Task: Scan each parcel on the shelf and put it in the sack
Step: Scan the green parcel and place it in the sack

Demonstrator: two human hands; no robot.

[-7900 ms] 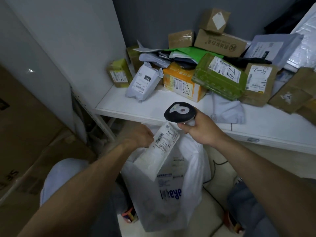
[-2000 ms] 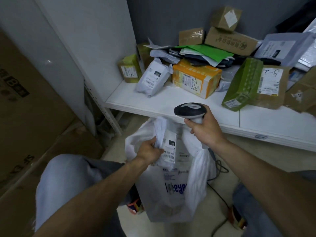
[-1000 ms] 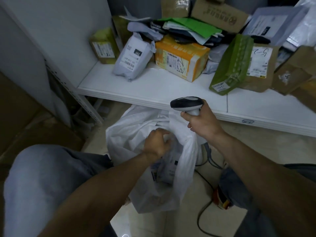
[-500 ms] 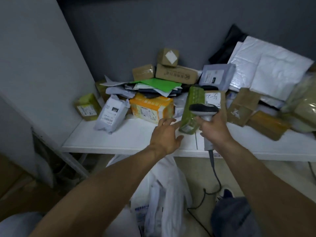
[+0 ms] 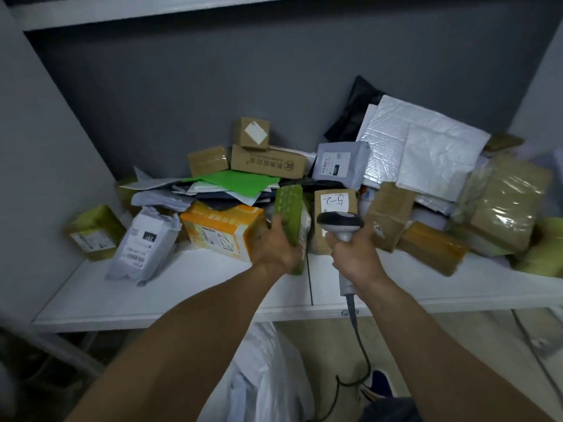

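Observation:
A pile of parcels covers the white shelf (image 5: 189, 287). My left hand (image 5: 275, 243) grips a green bubble-wrapped parcel (image 5: 289, 208) that stands on edge near the shelf's middle. My right hand (image 5: 355, 252) holds the barcode scanner (image 5: 340, 223) by its handle, just right of that parcel, its cable hanging down. The white sack (image 5: 268, 376) sits on the floor below the shelf, between my arms. An orange box (image 5: 222, 228) and a white mailer bag (image 5: 146, 242) lie left of the green parcel.
Brown cartons (image 5: 268, 161), a carton marked "5-2" (image 5: 335, 202), silver bubble mailers (image 5: 426, 156) and plastic-wrapped bundles (image 5: 505, 205) crowd the back and right. A yellow-green box (image 5: 93, 231) stands at far left. Grey walls close in the shelf.
My left hand left the sack without the white mailer, reached up to the shelf and closed on the green parcel. My view rose from the sack to the shelf.

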